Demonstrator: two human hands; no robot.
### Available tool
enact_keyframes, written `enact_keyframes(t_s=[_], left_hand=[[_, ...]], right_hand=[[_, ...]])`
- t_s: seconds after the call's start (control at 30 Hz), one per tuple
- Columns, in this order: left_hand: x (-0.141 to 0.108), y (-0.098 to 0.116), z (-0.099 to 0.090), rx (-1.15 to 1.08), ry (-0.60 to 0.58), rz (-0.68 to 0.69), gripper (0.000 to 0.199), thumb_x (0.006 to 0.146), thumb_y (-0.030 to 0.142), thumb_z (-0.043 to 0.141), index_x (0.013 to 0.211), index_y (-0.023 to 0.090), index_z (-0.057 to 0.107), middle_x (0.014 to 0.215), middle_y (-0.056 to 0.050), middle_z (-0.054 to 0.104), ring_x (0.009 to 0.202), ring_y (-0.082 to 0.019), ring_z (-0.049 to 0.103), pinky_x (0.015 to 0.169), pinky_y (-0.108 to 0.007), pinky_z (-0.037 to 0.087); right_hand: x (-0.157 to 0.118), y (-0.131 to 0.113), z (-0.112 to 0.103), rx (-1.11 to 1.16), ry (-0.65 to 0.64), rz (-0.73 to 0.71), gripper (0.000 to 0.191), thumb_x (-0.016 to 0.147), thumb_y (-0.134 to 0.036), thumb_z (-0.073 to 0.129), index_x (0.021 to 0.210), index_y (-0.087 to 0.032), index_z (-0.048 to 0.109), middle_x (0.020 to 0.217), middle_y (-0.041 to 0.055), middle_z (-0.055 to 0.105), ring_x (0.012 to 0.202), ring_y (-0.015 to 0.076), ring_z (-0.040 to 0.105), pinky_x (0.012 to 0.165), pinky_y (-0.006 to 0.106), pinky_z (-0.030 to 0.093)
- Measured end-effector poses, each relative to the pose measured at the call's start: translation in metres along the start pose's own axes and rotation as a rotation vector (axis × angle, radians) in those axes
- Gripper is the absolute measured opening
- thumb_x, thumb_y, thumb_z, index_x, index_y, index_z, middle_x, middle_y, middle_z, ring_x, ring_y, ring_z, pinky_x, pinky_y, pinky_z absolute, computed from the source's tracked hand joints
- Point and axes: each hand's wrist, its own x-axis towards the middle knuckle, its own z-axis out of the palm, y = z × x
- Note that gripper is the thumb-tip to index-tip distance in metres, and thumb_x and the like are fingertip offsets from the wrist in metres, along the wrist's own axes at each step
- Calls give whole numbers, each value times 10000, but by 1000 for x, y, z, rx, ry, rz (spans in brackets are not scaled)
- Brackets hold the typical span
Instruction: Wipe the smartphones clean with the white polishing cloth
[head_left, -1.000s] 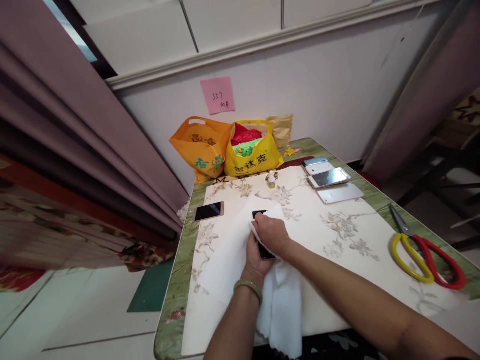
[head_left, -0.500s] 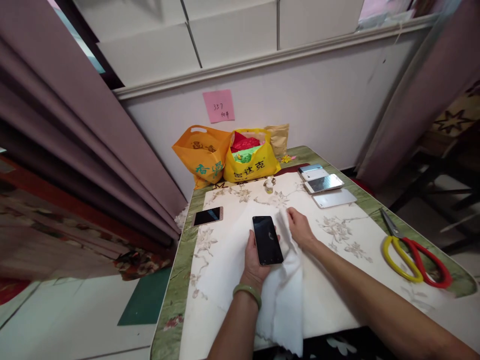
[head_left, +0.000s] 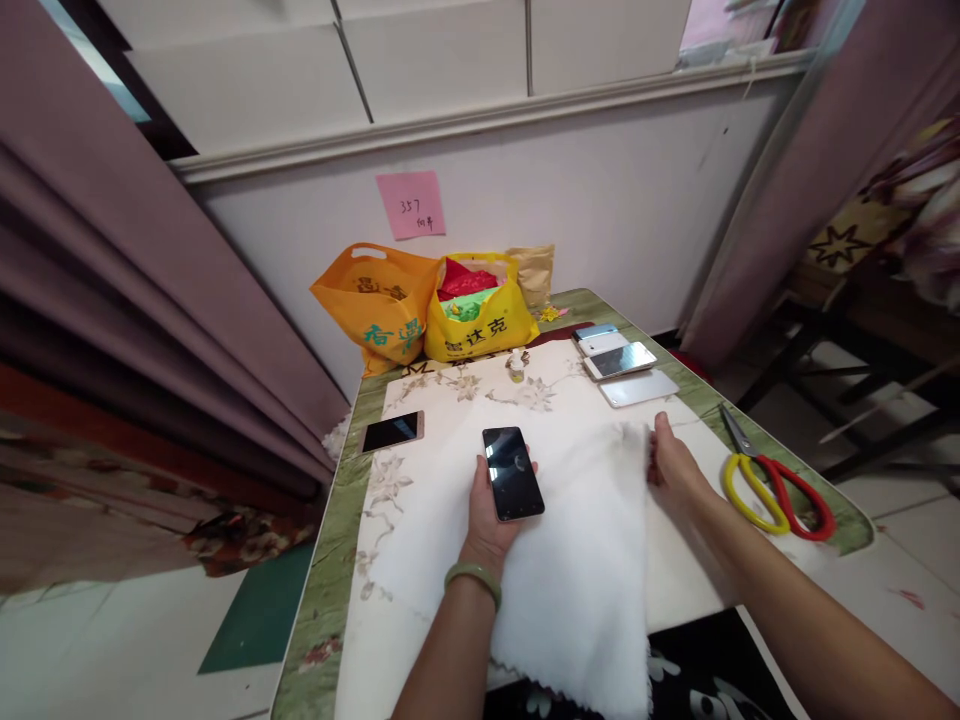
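A black-screened smartphone lies face up in my left hand, the thumb along its left edge and fingertips showing on its right. My left hand is closed around it, above the white cloth. The cloth is fluffy with a wavy-cut edge and hangs a little over the table's near side. At its right edge is my right hand, closed on the cloth's border, with the fingers partly hidden. Scissors with one yellow and one red handle lie to the right of that hand.
Another phone rests at the table's left. Several phones lie at the back right, among them a silver one. A small bottle stands before a yellow bag and an orange bag. The table's edge is green.
My right hand has moved to the right, drawing the bunched cloth out flatter. The phone stays in my left hand. The view has shifted slightly to the right.
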Motion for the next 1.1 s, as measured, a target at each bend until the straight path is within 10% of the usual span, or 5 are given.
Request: enact_keyframes(t_s=[0.2, 0.33, 0.53, 0.87, 1.1], left_hand=[[-2, -1, 2, -2, 14, -2, 493, 882, 458, 521, 1241, 126, 580, 1128, -150, 684, 1010, -250, 664, 929, -414, 501], [-3, -1, 4, -8, -1, 10, 471, 883, 444, 522, 1214, 118, 597, 1114, -147, 689, 1013, -246, 661, 942, -411, 489], [-3, -1, 3, -41, 38, -46, 397, 866, 480, 526, 951, 128, 689, 827, -80, 726, 755, -217, 677, 820, -373, 527], [-5, 0, 6, -83, 36, -86, 353, 860, 455, 549, 925, 132, 676, 850, -80, 720, 844, -238, 678, 889, -394, 506], [-4, 1, 0, -75, 16, -128, 357, 834, 471, 580, 766, 128, 654, 714, -78, 694, 824, -251, 684, 872, -389, 522]], right_hand=[[-9, -14, -6, -587, 84, -336, 426, 700, -601, 623, 575, -230, 456, 459, -37, 429, 484, 141, 406, 479, 255, 289], [-33, -21, 34, -586, 80, -516, 351, 762, -533, 583, 625, -226, 481, 495, -46, 457, 491, 133, 442, 489, 245, 321], [-81, -21, 100, -238, -617, -429, 298, 848, -475, 510, 948, -213, 613, 772, 9, 656, 644, 156, 639, 536, 244, 476], [-77, 3, 118, -594, -441, -737, 109, 807, -259, 578, 897, -228, 631, 749, -14, 627, 644, 141, 568, 638, 263, 439], [-84, 3, 125, -677, -596, -842, 60, 831, -253, 579, 825, -235, 636, 785, -10, 639, 702, 142, 581, 666, 247, 420]])
